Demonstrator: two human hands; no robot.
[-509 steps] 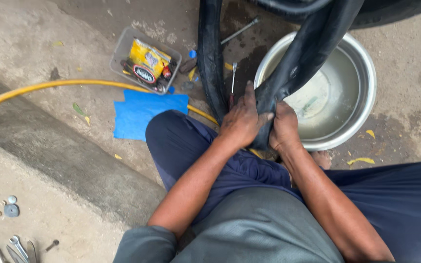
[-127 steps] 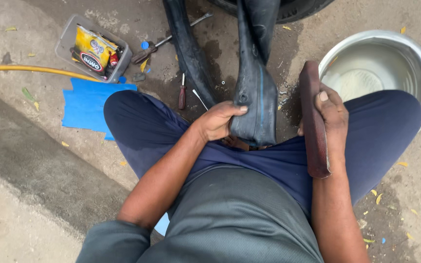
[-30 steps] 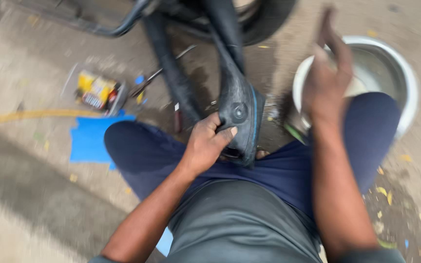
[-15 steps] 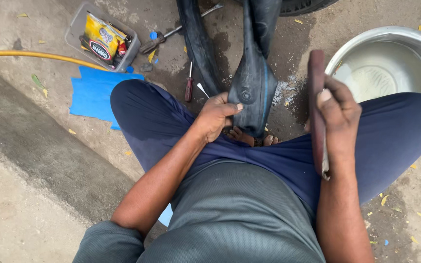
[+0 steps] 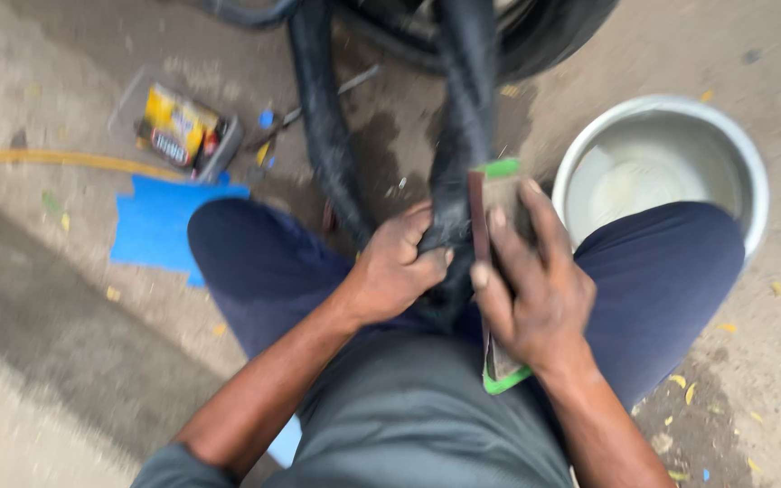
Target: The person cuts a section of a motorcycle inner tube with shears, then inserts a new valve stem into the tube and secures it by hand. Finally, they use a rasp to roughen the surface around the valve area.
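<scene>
Bystander items on the concrete ground

Round metal basin [image 5: 745,158] holding water, at right. Clear plastic tray [image 5: 130,101] with yellow packet inside, upper left; flat blue sheet [image 5: 163,233] just below it; thin yellow hose [image 5: 56,160] running in from the left edge. Black tyre [image 5: 562,36] at top. Small yellow leaf scraps [image 5: 684,387] scattered lower right.

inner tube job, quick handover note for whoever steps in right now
Left hand: grips the black inner tube, folded over the lap.
Right hand: holds a flat block with green ends against the tube beside the left hand.
Nearby: metal basin of water on the right; clear tray of supplies, blue sheet and yellow hose on the left.
Done: tube is out and held steady.
Left: rubbing the held spot; no patch visible yet.
</scene>
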